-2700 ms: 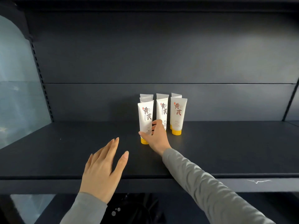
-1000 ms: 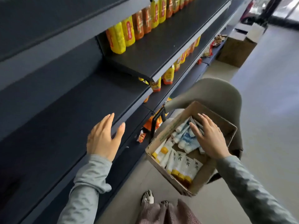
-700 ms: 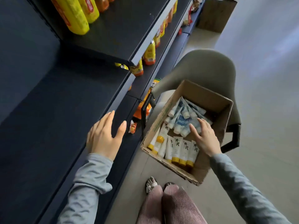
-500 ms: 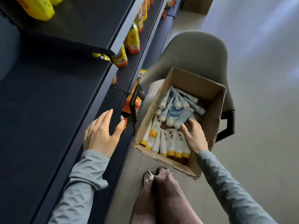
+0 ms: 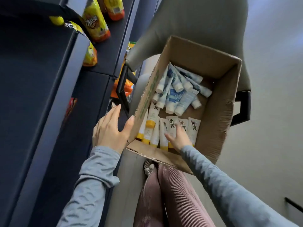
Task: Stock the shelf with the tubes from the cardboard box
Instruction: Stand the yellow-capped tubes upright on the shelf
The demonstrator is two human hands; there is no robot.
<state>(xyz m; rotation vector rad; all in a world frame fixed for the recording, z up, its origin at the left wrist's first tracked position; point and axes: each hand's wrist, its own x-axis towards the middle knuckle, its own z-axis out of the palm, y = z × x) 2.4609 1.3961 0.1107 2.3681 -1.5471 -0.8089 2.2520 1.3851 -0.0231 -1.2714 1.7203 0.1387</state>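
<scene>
Cardboard box (image 5: pixel 213 128) sits on chair (image 5: pixel 188 22) beside shelf (image 5: pixel 41 95), keeping reaches short. Left hand (image 5: pixel 111 130): grip wide, thumb by box wall, likely bracing. Right hand (image 5: pixel 178 138) lies on yellow-capped tubes (image 5: pixel 194 126) in box's near end. Grip pinching one or flat, can't tell.

A grey chair (image 5: pixel 188 23) stands beyond the right hand (image 5: pixel 179 138), yellow bottles (image 5: pixel 95 25) lie far above the left hand (image 5: pixel 109 130), a red packet (image 5: pixel 70 107) shows to its left, and pink ribbed trousers (image 5: pixel 172 197) hang below them.
</scene>
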